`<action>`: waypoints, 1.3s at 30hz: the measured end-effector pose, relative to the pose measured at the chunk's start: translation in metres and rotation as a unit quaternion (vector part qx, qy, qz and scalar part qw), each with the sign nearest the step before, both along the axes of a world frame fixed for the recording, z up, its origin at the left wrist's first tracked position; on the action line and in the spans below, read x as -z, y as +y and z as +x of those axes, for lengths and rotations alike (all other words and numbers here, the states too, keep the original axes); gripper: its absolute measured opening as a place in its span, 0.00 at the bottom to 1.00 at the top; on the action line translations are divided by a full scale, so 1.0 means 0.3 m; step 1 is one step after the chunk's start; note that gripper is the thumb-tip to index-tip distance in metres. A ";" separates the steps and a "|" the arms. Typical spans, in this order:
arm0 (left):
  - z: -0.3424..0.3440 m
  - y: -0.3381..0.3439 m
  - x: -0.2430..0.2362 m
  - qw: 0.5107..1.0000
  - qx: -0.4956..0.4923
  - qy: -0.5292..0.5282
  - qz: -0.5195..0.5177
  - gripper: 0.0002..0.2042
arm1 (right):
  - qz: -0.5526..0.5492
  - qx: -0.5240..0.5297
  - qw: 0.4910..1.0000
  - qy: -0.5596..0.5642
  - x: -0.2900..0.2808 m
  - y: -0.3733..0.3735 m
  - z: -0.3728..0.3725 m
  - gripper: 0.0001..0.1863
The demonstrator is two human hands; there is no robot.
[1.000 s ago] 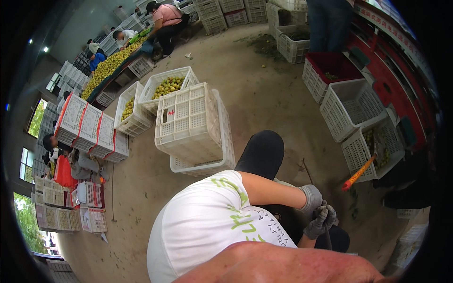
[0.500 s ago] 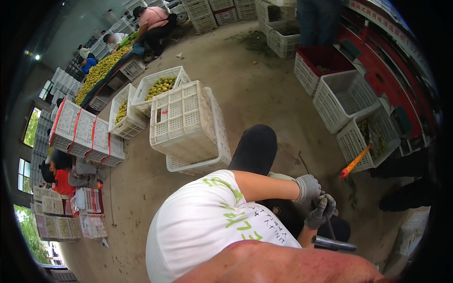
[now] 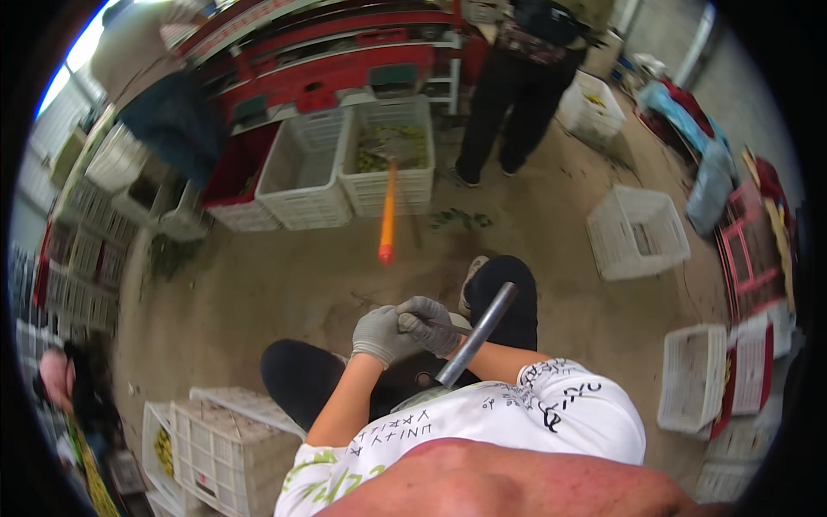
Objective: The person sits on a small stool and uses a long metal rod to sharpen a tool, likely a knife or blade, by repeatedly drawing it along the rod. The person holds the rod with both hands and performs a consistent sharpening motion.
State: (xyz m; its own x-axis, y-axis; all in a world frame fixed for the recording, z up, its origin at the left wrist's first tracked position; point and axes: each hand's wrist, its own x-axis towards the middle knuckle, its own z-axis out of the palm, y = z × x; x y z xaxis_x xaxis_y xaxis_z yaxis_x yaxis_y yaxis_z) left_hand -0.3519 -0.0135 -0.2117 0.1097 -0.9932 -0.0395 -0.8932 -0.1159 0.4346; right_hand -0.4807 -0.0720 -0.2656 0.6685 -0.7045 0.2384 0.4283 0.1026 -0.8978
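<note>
My left hand (image 3: 379, 334), in a grey work glove, is closed on a thin metal rod with a thick steel tube (image 3: 478, 336) across its near end, like a T-handle. Pressed up beside it, my right hand (image 3: 431, 327), gloved the same way, also wraps the rod. Its thin far part (image 3: 366, 299) sticks out past the left hand toward the floor. The tube slants over my lap, near my white shirt. Both hands are between my dark-trousered knees.
Ahead, white crates (image 3: 306, 181) stand below a red machine (image 3: 319, 86); one crate (image 3: 388, 189) holds yellow-green fruit and an orange-handled tool (image 3: 388, 226). A person (image 3: 517, 95) stands beyond. Another crate (image 3: 637, 237) is on the floor at right; stacked crates (image 3: 228, 461) are behind my left side.
My view has swung right, so the red machine and its crates are now straight ahead. The stacked crates have shifted to the lower left. Both hands stay on the rod.
</note>
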 end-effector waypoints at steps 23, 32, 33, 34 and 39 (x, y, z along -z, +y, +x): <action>0.031 -0.025 0.023 0.988 0.042 0.146 0.010 0.14 | -0.215 0.061 0.974 0.030 -0.029 -0.031 0.001 0.05; 0.058 -0.031 0.159 0.988 0.089 0.110 -0.066 0.12 | -0.266 0.083 0.960 0.010 -0.089 -0.026 0.019 0.08; 0.061 -0.036 0.180 0.981 0.048 0.182 -0.044 0.12 | -0.260 0.083 0.962 0.004 -0.086 -0.027 0.020 0.09; 0.064 -0.044 0.199 0.981 0.040 0.180 -0.051 0.12 | -0.268 0.092 0.959 0.001 -0.083 -0.025 0.024 0.08; 0.087 -0.069 0.254 0.991 0.122 0.060 -0.005 0.10 | -0.382 0.213 0.895 0.088 -0.053 -0.013 0.031 0.07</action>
State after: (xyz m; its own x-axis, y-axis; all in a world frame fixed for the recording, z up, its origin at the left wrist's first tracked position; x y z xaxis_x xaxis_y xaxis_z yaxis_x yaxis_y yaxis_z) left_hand -0.3259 -0.0343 -0.2878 -0.1378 -0.9901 -0.0277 -0.8360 0.1013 0.5394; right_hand -0.4714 -0.0759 -0.2497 0.4516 -0.5812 0.6770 0.1277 -0.7088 -0.6937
